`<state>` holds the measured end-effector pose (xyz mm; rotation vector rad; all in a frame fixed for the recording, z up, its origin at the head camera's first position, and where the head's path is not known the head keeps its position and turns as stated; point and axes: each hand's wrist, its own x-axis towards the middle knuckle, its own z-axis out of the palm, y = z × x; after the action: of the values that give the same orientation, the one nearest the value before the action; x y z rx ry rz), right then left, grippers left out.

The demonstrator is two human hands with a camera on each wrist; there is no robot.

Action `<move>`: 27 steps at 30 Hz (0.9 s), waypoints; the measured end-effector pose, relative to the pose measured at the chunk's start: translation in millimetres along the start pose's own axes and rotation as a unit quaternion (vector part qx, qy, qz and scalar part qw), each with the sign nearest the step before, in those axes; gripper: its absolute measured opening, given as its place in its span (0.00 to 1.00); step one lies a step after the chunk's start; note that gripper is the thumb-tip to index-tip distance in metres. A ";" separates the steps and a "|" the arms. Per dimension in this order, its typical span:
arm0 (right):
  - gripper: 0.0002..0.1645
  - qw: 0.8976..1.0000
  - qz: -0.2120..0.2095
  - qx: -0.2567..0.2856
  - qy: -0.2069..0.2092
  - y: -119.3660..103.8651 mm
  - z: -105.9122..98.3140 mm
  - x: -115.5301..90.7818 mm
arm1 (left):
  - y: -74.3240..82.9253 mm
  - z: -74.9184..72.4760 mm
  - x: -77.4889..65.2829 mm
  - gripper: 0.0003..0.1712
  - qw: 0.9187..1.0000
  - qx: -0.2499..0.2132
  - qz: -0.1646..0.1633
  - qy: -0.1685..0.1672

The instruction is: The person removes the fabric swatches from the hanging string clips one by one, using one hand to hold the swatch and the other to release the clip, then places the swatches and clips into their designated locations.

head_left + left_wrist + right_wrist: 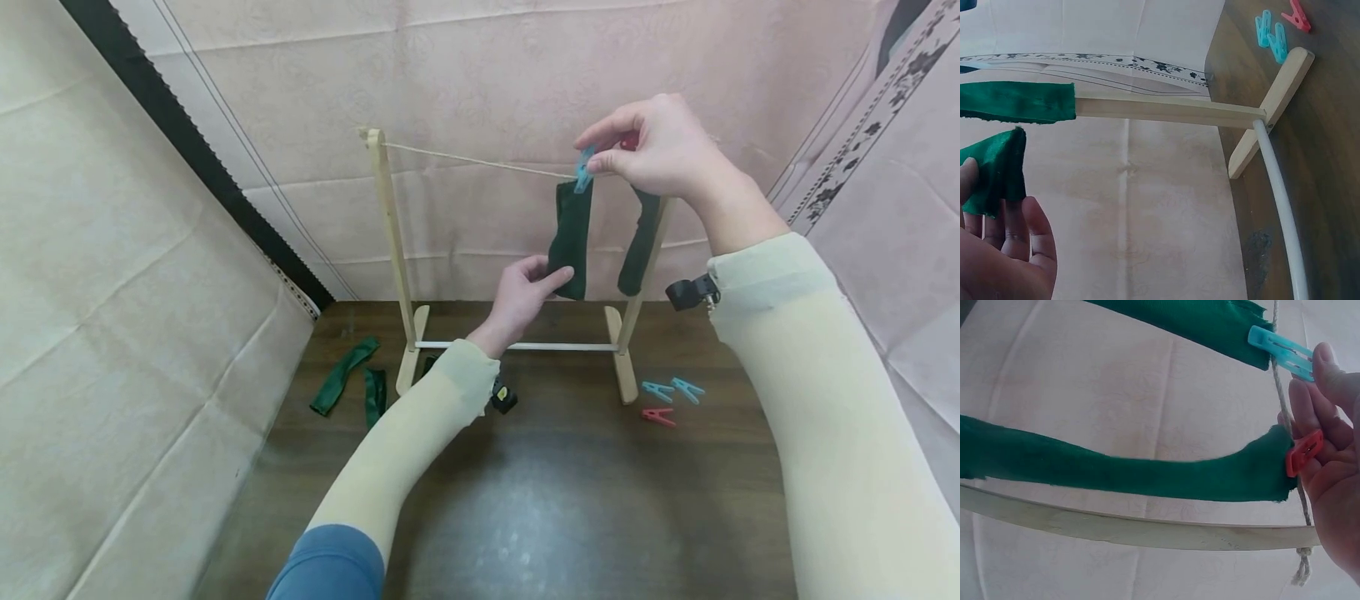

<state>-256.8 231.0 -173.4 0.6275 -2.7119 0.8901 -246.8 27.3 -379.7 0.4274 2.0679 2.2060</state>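
Observation:
A strip of green cloth (572, 237) hangs from the cord (480, 161) of a small wooden rack, with a blue clothespin (582, 171) at its top edge. The thumb and fingers of my right hand (663, 146) pinch the clothespin's handle end; in the right wrist view its jaws sit over cloth and cord. Lower down, my left hand (522, 293) holds the strip's bottom end between thumb and fingers. Closer to the right post hangs a second green strip (640, 242), fixed by a red clothespin (1304, 454) that my right hand partly covers in the head view.
The rack's left post (392, 233) and right post (651, 258) stand on wooden feet joined by a white rod (562, 346). Two blue clothespins (657, 392) and a red one (658, 417) lie right of it. Green strips (345, 375) lie at the left, one partly behind my left arm.

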 end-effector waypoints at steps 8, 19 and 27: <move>0.16 1.000 0.004 -0.004 0.003 -0.7 1.6 0.2 | -1.1 1.5 -1.4 0.13 1.000 -0.012 0.005 0.000; 0.13 0.999 -0.013 -0.016 0.044 1.1 4.9 -1.4 | -1.8 -0.7 -1.6 0.12 1.000 -0.028 0.007 -0.003; 0.11 0.995 -0.035 0.010 0.090 2.9 6.3 -0.4 | -7.2 -3.0 -0.3 0.13 1.000 -0.008 -0.005 0.006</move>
<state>-258.2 229.5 -180.0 0.6113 -2.5078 0.9106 -248.1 24.9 -386.9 0.4012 2.0526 2.2236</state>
